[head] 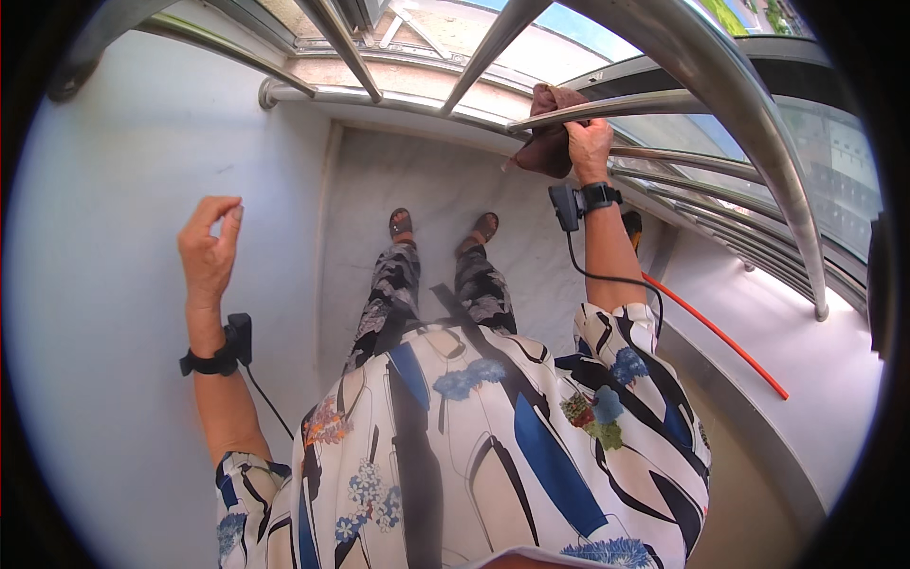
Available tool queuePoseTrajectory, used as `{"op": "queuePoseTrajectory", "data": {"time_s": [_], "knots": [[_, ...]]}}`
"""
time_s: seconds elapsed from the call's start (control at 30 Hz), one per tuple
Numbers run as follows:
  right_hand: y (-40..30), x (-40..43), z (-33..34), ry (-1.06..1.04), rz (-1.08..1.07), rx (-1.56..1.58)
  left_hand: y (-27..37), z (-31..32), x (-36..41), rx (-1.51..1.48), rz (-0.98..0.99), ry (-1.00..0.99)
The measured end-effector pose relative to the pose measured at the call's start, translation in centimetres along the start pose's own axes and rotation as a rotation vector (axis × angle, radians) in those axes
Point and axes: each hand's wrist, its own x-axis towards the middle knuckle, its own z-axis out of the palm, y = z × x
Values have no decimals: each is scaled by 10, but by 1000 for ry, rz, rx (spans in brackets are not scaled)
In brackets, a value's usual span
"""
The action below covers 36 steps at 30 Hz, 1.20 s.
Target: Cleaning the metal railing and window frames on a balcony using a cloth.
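Observation:
My right hand grips a brown cloth at a stainless-steel bar of the window railing. The cloth hangs on both sides of that bar, and some of my fingers are hidden behind it. On the other side my left hand is raised in front of the white wall. Its fingers are curled in, thumb close to the index finger, and nothing shows between them.
A thick curved steel handrail arches at the upper right. An orange-red rod lies on the white ledge; a black-and-yellow object is partly behind my right forearm. Sliding window tracks run beyond the railing, above the marble floor.

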Motion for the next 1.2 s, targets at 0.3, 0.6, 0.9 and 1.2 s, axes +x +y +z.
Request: {"op": "queuePoseTrajectory", "data": {"time_s": [0.3,0.6,0.9,1.2], "knots": [[-3,109,58,-563,-77,155,-84,94,-153,-128,-474,-382],[-59,120,95,-698,-267,-141,-102,129,-259,-291,-766,-435],[-94,146,125,-890,-153,-46,-100,147,-293,-433,-853,-553],[-65,128,158,-817,-826,-618,-102,140,-316,-558,-1207,-474]]}}
